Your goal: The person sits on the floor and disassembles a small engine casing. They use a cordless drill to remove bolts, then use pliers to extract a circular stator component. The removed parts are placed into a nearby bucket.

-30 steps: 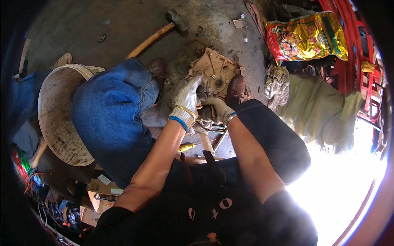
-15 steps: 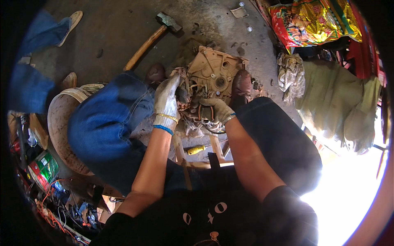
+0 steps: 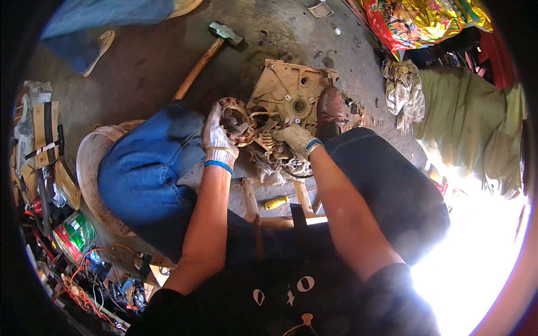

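My left hand point(image 3: 215, 134), in a white knit glove, is closed around the side of a round, rusty metal housing point(image 3: 236, 121). Its hollow, dark face is turned up. My gloved right hand point(image 3: 295, 139) has its fingers curled down over a dirty metal assembly, beside a ribbed metal part point(image 3: 268, 143); what lies inside the grip is hidden. Just beyond both hands, a tan cast metal casing point(image 3: 286, 89) with round bores lies on the floor between my shoes.
A long-handled hammer point(image 3: 199, 66) lies on the floor beyond my left knee. Near the wooden stool frame point(image 3: 250, 197) is a yellow-handled screwdriver point(image 3: 276, 203). A dirty bucket point(image 3: 88, 162) stands at left, above cluttered cables. Another person's leg point(image 3: 106, 17) is at upper left.
My left hand has turned the round housing so its hollow face shows, and shifted slightly left. The dark, orange-striped piece under my right hand no longer shows. The other person has moved.
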{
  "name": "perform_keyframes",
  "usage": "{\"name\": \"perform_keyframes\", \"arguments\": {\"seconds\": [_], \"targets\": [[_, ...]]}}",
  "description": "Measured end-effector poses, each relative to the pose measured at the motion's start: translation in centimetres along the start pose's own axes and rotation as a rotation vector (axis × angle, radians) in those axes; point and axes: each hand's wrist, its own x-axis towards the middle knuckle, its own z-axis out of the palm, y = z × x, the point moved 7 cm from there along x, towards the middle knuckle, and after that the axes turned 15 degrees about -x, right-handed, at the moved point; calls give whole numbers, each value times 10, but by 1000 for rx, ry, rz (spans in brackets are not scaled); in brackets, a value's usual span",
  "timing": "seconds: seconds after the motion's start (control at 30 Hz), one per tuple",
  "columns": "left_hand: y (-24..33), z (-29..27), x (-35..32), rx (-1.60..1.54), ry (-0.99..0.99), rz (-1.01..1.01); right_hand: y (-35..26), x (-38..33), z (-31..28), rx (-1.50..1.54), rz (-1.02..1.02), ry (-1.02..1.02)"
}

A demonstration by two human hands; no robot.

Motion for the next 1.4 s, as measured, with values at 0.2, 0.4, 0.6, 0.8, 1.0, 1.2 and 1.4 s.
{"name": "perform_keyframes", "arguments": {"seconds": [0.2, 0.4, 0.6, 0.8, 1.0, 1.2, 1.4], "targets": [[2, -1, -4, 57, 3, 15, -51, -11, 7, -1767, -508, 135], [-1, 15, -12, 75, -53, -46, -60, -13, 13, -2150, -488, -155], [10, 36, -27, 412, -191, 113, -54, -10, 14, -2093, -484, -146], [12, 23, -12, 209, -172, 92, 8, -14, 24, 300, 38, -23], [9, 8, -6, 425, -225, 101, 25, -8, 44, 215, 43, 15], [8, 4, 1, 429, -268, 75, 0, -13, 27, -174, -294, 239], [11, 11, -20, 472, -214, 189, -12, -18, 29, -372, -244, 225]]}}
